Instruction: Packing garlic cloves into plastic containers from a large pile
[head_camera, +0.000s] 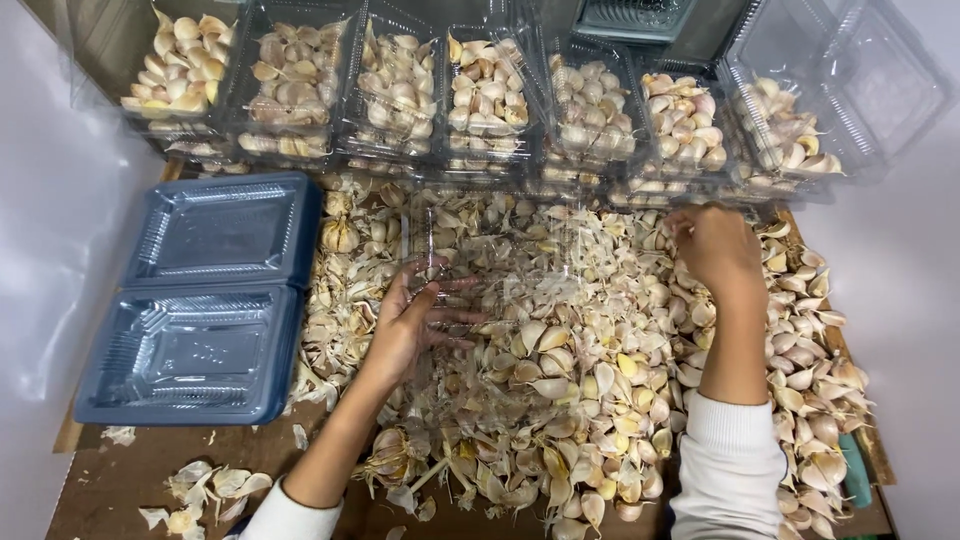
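Item 1: my left hand (415, 320), palm up, fingers spread wide and loose under/against a clear plastic clamshell box (500, 265). Box sits open over the middle of the garlic pile, hard to trace its edges since it's see-through; thumb and fingers touch its left side, not clenched.

Item 2: my right hand (715, 245), knuckles up, fingers curled down into the loose garlic cloves (580, 380) at the pile's far right, just beside the box. Can't tell if it's got a clove pinched; fingertips hidden.

Item 3: cloves, unpeeled, cream/tan, heaped across a brown board (130, 480), w/ papery skins (205, 490) scattered near left corner.

Item 4: row of filled clear boxes (485, 95), garlic inside, lids open, along the far edge, approx. seven across.

Item 5: stack of empty blue-tinted trays (195, 350), hinged open, left of pile, near my left forearm but apart.

Item 6: white sleeves (730, 465) on both arms.
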